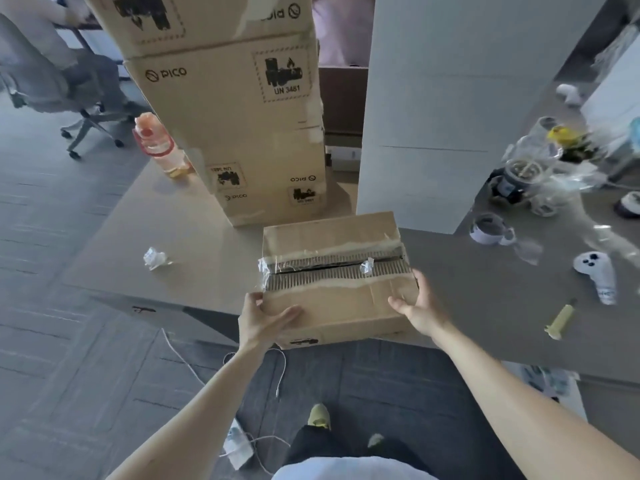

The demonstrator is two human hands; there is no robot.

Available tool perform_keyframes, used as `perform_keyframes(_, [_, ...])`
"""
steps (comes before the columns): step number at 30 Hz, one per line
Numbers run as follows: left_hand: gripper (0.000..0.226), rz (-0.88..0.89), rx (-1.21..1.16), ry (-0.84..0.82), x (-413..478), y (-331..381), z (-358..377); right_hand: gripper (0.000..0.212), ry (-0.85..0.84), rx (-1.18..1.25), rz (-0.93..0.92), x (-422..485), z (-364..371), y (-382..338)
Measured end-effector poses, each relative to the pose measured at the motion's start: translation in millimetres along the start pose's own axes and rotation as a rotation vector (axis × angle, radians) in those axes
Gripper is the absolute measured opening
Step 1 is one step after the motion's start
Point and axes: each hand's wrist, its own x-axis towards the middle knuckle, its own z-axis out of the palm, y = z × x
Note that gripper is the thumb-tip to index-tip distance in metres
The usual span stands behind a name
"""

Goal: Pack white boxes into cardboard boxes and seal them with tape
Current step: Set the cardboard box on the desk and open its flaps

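Rectangular brown cardboard box (332,306) on near edge of smooth grey counter (207,244); long axis left-right; torn corrugated seam, clear tape scraps. Left hand (259,320), right hand (420,306): fingers (254,296) clamped on near corners.

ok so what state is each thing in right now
cardboard box: flaps closed, seam torn, only tape scraps, not sealed
left hand: grips box's left corner
right hand: grips box's right side
stacked boxes: closed, upright
bottle: upright, capped
tape roll: lying flat, untouched
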Motion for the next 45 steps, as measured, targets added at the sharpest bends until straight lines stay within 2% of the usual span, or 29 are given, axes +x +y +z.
perform_keyframes(5, [0.076, 0.015, 0.047, -0.029, 17.7, 3.2, 1.4, 0.084, 0.035, -0.025, 0.036, 8.9, 4.2, 7.6])
perform_keyframes(8, [0.077, 0.059, 0.163, -0.051, 31.6, 9.1, 1.2, 0.086, 0.05, -0.152, 0.042, 14.6, 4.3, 7.3])
perform_keyframes(12, [0.086, 0.273, 0.446, 0.025, 55.7, 26.0, 8.8, 0.088, 0.155, -0.369, -0.082, 20.7, 7.9, -0.1])
perform_keyframes(14, [0.088, 0.432, 0.56, 0.027, 70.5, 39.5, 12.7, 0.08, 0.185, -0.563, -0.207, 24.3, 12.2, -7.8])
perform_keyframes(18, [0.094, 0.708, 0.813, -0.199, 107.9, 72.3, 23.5, 0.051, 0.043, -0.688, -0.378, 29.0, 30.2, -33.2])
perform_keyframes(20, [0.106, 0.735, 0.964, -0.341, 127.4, 85.2, 29.5, 0.046, -0.019, -0.758, -0.417, 31.4, 42.7, -44.6])
perform_keyframes(22, [0.121, 0.719, 1.068, -0.436, 144.8, 90.7, 34.3, 0.052, -0.055, -0.826, -0.44, 36.6, 55.2, -53.3])
perform_keyframes(24, [0.129, 0.728, 1.105, -0.475, 154.7, 92.4, 37.2, 0.06, -0.077, -0.896, -0.439, 42.3, 64.5, -58.9])
perform_keyframes(31, [0.12, 0.822, 1.124, -0.456, 166.0, 99.0, 39.7, 0.075, -0.085, -0.954, -0.373, 54.2, 75.6, -61.2])
perform_keyframes(38, [0.114, 0.856, 1.181, -0.441, 162.1, 109.6, 42.5, 0.062, -0.062, -0.947, -0.348, 46.4, 76.7, -63.7])
perform_keyframes(41, [0.108, 0.926, 1.175, -0.404, 158.6, 123.2, 37.2, 0.058, -0.042, -0.928, -0.345, 44.2, 78.2, -64.7])
perform_keyframes(45, [0.103, 0.969, 1.173, -0.407, 153.0, 125.8, 36.4, 0.059, -0.036, -0.953, -0.347, 38.1, 77.7, -60.7])
